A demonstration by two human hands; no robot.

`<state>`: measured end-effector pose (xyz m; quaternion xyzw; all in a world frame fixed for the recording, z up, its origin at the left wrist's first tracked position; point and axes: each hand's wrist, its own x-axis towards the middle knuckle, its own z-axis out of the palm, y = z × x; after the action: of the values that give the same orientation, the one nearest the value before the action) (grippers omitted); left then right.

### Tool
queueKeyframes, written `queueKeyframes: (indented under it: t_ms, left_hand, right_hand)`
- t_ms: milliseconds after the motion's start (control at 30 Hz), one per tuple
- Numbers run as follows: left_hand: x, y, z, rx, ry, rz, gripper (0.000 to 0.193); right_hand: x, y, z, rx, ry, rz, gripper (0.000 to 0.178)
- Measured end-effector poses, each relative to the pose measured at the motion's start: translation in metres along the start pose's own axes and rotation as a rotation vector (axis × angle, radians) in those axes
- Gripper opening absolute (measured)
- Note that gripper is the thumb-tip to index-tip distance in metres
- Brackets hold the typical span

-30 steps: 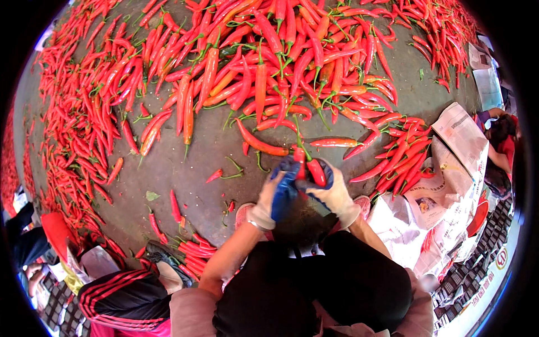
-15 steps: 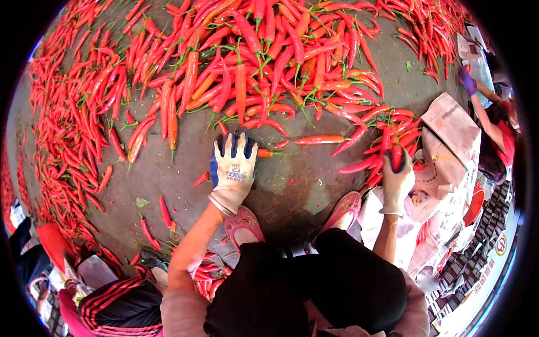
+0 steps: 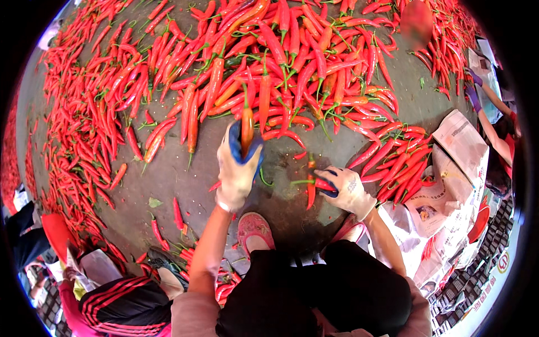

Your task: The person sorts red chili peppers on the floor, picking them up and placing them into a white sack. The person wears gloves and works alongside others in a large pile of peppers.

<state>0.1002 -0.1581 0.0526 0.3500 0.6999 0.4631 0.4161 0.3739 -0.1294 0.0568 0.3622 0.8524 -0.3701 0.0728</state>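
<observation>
Holding orange-tinged chili (image 3: 247, 128) in left hand (image 3: 236, 165), red chili (image 3: 324, 184) in right hand (image 3: 345, 189). Probably light, firm, slick; grip mid-body.

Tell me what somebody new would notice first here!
Probably the wide spread of long, shiny red chili peppers, lying across the grey floor at the top and down the left side. Next, the left hand, gloved in white and blue near the middle, has a long orange-red chili in its grip; the right hand, gloved alike, holds a red chili farther right. Then perhaps the rumpled white newspaper sheets on the right.
</observation>
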Motion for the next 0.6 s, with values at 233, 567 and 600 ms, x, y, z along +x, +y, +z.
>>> queueKeyframes:
  t_ms: [233,567,600]
  left_hand:
    - [0.064,0.003,0.045,0.787,0.148,0.246,0.047]
    - [-0.031,-0.028,0.022,-0.652,-0.207,-0.593,0.016]
    - [-0.038,-0.027,0.029,-0.662,-0.255,-0.577,0.015]
  right_hand:
    - [0.051,-0.026,-0.021,0.299,0.386,0.097,0.052]
    - [0.052,-0.042,0.001,0.81,0.358,0.131,0.059]
    - [0.055,-0.049,0.001,0.702,0.262,0.217,0.058]
